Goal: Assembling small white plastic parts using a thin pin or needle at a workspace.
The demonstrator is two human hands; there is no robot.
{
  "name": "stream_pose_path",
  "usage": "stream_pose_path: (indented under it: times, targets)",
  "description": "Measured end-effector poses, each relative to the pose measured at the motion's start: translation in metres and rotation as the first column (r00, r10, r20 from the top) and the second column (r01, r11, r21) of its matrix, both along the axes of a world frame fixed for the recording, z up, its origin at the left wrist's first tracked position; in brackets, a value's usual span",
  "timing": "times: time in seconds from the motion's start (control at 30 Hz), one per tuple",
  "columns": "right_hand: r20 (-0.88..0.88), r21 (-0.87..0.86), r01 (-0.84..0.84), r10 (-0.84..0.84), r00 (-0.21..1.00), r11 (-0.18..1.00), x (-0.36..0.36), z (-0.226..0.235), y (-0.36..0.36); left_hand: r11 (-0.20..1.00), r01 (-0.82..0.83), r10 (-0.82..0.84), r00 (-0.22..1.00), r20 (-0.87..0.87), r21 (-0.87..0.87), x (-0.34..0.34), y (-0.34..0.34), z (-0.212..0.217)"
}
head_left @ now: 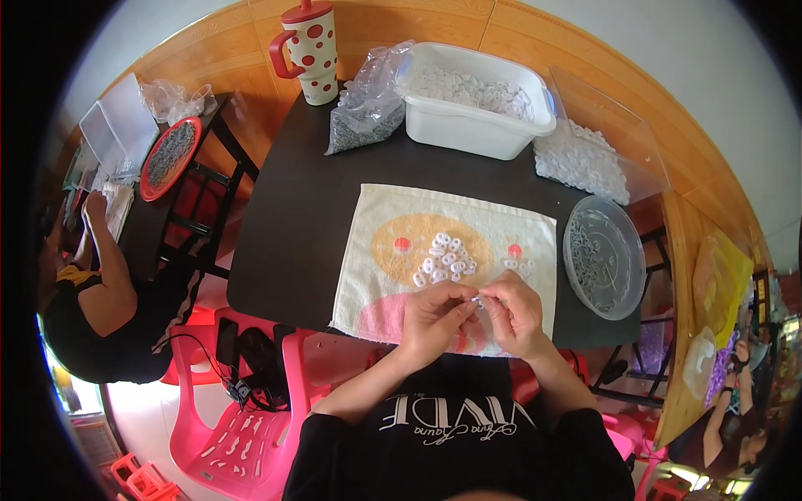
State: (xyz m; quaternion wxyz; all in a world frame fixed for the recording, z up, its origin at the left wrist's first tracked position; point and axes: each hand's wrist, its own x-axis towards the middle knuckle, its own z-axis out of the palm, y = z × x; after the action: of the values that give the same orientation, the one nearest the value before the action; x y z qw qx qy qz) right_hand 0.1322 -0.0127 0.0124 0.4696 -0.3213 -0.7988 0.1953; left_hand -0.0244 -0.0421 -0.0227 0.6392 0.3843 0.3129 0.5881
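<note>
Over the near edge of a printed towel (359,250), my two hands meet fingertip to fingertip. My left hand (436,319) is closed in a pinch on a small whitish piece (477,301), mostly covered by the fingers. From the other side, my right hand (516,316) pinches the same piece. Just beyond my fingers lies a loose pile of small white plastic pieces (443,259), each with two round openings. A few similar white pieces (521,266) sit apart on the towel, right of the pile.
Along the dark table's (288,217) far side stand a spotted tumbler (317,63), a bag of grey parts (368,117), a white bin (476,125) and a heap of white pieces (581,159). A round clear tub (614,284) is at right. People work at both sides.
</note>
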Motion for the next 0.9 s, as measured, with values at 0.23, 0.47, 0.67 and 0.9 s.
stream_pose_path:
  times: [0.23,0.47,0.67,0.9]
  targets:
    - [0.071,0.009,-0.005,0.004,0.997,1.000,0.003,0.003,-0.001,1.000,-0.001,0.001,0.999,0.055,0.013,0.001,0.000,0.002]
    - [-0.004,-0.182,0.239,-0.244,0.970,0.954,0.055,0.015,0.004,1.000,-0.011,0.011,1.000,0.010,0.003,0.002,0.000,-0.002]
    - [0.369,-0.041,0.137,-0.112,0.923,0.990,0.058,0.018,-0.012,0.998,-0.005,0.008,0.999,-0.053,0.065,0.000,0.002,-0.005]
    - [0.537,0.074,0.200,-0.208,0.817,0.977,0.046,0.007,-0.014,1.000,-0.002,0.002,1.000,-0.022,0.017,0.003,0.003,-0.002]
